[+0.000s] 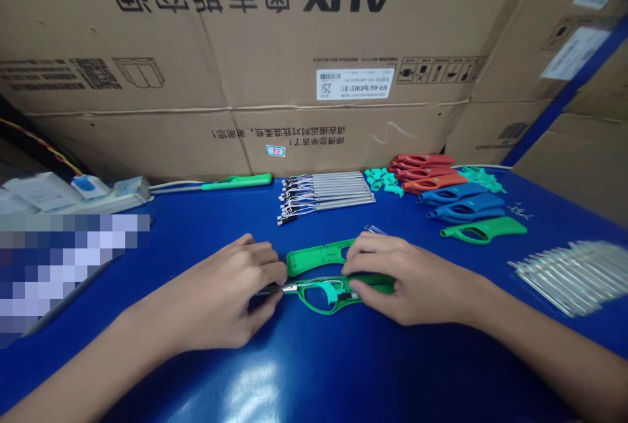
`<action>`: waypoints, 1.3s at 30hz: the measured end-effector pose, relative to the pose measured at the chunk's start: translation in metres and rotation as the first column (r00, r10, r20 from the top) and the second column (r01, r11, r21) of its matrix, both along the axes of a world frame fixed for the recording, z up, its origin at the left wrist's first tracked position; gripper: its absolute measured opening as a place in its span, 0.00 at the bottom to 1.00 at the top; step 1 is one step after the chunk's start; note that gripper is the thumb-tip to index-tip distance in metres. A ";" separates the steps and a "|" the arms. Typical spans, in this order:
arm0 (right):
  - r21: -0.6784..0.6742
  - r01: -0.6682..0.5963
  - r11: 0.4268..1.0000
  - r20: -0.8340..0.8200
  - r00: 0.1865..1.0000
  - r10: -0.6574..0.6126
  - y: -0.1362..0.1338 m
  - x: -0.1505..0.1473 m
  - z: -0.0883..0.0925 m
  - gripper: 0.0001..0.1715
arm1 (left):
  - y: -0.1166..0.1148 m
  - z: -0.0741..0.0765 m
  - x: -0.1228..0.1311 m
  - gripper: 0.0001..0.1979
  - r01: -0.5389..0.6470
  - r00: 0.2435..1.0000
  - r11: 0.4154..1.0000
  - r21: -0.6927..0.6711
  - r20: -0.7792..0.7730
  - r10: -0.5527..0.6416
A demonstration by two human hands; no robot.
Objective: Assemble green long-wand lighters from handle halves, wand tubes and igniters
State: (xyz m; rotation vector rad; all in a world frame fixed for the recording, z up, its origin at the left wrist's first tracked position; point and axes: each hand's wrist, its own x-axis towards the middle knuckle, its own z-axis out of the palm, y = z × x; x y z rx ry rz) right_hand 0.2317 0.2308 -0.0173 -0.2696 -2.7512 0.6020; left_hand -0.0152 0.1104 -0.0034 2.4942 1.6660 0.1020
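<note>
An open green lighter handle half lies at the middle of the table, with a teal trigger and white wire inside it. My left hand pinches the metal tube at the handle's left end. The tube's far part is hidden under my fingers. Over the handle's right end, my right hand is closed, thumb on the near side and fingers on the far side. Just behind lies a second green handle half, its right end partly covered by my right fingers.
Metal lighter tubes with wires lie in a row behind. Teal triggers and red, blue and green handle shells sit back right. Clear tubes lie right. A green lighter and power strip are left.
</note>
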 end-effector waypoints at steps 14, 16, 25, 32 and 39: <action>-0.004 0.018 1.000 0.116 0.993 -0.017 0.002 -0.001 -0.004 0.11 | 0.001 -0.011 0.011 0.09 0.050 0.996 0.990 0.130 0.067 -0.059; -0.003 0.000 1.000 0.108 0.994 0.001 0.001 -0.002 -0.006 0.11 | 0.001 -0.014 0.012 0.10 0.063 0.994 0.988 0.143 0.079 -0.075; 0.018 -0.033 0.999 0.081 0.996 0.032 0.000 -0.005 -0.009 0.10 | 0.001 -0.016 0.013 0.11 0.068 0.986 0.982 0.174 0.138 -0.093; -0.001 -0.012 1.000 0.090 0.996 0.012 -0.001 -0.005 -0.008 0.08 | 0.001 -0.014 0.013 0.09 0.086 0.985 0.984 0.155 0.137 -0.108; 0.035 -0.031 0.999 0.081 0.996 0.028 -0.001 -0.007 -0.012 0.11 | 0.002 -0.014 0.010 0.10 0.079 0.980 0.994 0.078 0.176 -0.092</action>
